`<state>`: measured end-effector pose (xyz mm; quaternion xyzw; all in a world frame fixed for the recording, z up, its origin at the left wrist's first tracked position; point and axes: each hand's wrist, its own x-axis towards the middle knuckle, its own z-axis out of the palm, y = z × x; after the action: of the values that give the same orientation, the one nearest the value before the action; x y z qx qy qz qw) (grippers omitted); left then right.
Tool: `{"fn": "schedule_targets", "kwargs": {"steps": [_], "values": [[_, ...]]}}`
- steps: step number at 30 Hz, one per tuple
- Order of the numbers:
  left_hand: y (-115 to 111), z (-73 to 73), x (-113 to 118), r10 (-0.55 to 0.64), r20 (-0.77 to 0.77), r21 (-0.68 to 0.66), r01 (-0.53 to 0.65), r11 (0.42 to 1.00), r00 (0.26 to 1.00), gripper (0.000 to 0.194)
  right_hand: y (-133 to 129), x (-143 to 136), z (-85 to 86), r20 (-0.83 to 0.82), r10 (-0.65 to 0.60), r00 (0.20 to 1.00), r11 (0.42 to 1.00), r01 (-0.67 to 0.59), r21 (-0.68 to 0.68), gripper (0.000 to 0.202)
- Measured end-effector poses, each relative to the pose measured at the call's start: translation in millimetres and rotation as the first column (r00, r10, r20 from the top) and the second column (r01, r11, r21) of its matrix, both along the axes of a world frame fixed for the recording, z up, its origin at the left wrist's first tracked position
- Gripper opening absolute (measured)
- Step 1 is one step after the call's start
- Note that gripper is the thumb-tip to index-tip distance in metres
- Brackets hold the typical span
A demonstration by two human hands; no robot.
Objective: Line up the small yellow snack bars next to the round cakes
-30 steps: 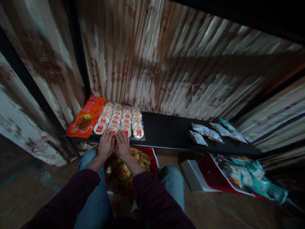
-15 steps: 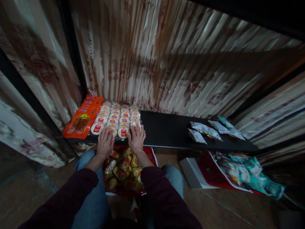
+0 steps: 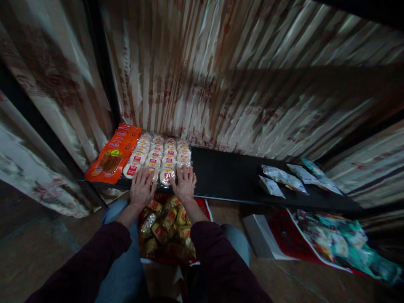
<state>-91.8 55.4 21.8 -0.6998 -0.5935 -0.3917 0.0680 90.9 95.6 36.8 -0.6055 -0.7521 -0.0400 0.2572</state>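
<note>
Rows of round, pale wrapped cakes (image 3: 153, 158) with red labels lie overlapping on the black shelf (image 3: 221, 176). My left hand (image 3: 142, 188) rests with fingers stretched over the front of the second row from the left. On the front of the rightmost row lies my right hand (image 3: 184, 184), its fingers spread. Both palms face down, and parts of the front cakes are hidden beneath them. To the left of the rows are orange snack packets (image 3: 114, 155), overlapping one another. Below my wrists, a red box holds gold-wrapped snacks (image 3: 167, 223).
Several small white and blue packets (image 3: 285, 179) lie at the shelf's right end. Under them, on the floor, a red box (image 3: 284, 233) contains green and white bags (image 3: 344, 240), beside a white box side (image 3: 259, 235). Printed curtains (image 3: 205, 75) hang behind the shelf, between dark posts (image 3: 102, 59).
The view has shifted slightly, so the shelf and its things sit a little differently in frame. Both hands stay on the fronts of the same cake rows.
</note>
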Motion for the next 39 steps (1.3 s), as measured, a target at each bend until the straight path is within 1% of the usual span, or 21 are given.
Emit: {"fn": "schedule_targets", "kwargs": {"steps": [7, 12, 15, 20, 23, 28, 32, 39], "values": [[3, -4.4, -2, 0.022, 0.067, 0.029, -0.024, 0.999, 0.998, 0.047, 0, 0, 0.9, 0.007, 0.016, 1.000, 1.000, -0.016, -0.016, 0.051], [6, -5.7, -3, 0.020, 0.087, 0.037, -0.023, 0.999, 0.996, 0.047, 1, 0, -0.2, -0.002, 0.015, 1.000, 1.000, -0.015, -0.009, 0.048], [6, -7.4, -5, 0.037, 0.065, 0.041, -0.040, 0.998, 0.997, 0.045, 0, -1, -1.3, -0.002, 0.009, 1.000, 1.000, -0.009, -0.015, 0.048], [6, -10.3, -6, -0.004, 0.003, 0.028, 0.004, 1.000, 1.000, 0.045, 0, -2, -2.2, -0.001, -0.002, 1.000, 1.000, 0.002, 0.008, 0.050], [5, -10.1, -6, 0.002, 0.000, 0.021, -0.002, 1.000, 1.000, 0.047, 0, -4, -1.5, -0.001, -0.002, 1.000, 1.000, 0.002, 0.010, 0.053], [3, -10.2, -6, 0.043, -0.023, 0.058, -0.041, 0.997, 0.999, 0.053, -1, -6, 0.6, 0.026, 0.009, 1.000, 1.000, -0.008, -0.017, 0.053], [3, -11.9, -5, 0.042, -0.053, 0.072, -0.038, 0.997, 0.998, 0.055, -1, -6, 1.6, 0.052, -0.001, 0.999, 0.999, 0.003, -0.035, 0.053], [3, -12.9, -6, 0.031, -0.045, 0.103, -0.026, 0.994, 0.999, 0.057, -4, -4, -0.1, 0.049, -0.029, 0.998, 1.000, 0.029, 0.011, 0.052]]}}
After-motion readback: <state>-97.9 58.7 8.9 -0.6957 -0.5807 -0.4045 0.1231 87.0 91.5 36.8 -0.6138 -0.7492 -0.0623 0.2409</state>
